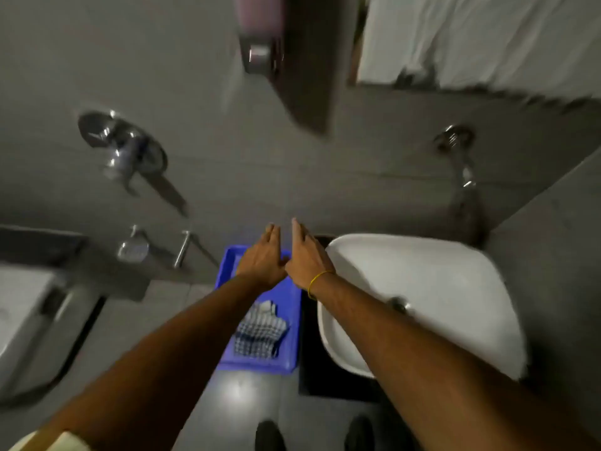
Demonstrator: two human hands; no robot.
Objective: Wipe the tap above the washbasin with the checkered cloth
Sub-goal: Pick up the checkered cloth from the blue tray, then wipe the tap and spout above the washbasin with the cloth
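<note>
The checkered cloth (pixel 260 333) lies folded in a blue tray (pixel 292 320) on the floor, left of the white washbasin (pixel 439 288). The tap (pixel 458 151) sticks out of the grey wall above the basin's far edge. My left hand (pixel 263 258) and my right hand (pixel 307 255) are stretched out side by side above the far end of the tray, flat, fingers extended, holding nothing. Both hands are apart from the cloth and well left of the tap. A yellow band circles my right wrist.
A chrome shower valve (pixel 123 144) is on the wall at left, with a soap dish (pixel 133 249) and a bar (pixel 182 249) below it. A toilet (pixel 22 320) stands at the far left. A mirror (pixel 481 37) hangs above the basin. My feet show at the bottom edge.
</note>
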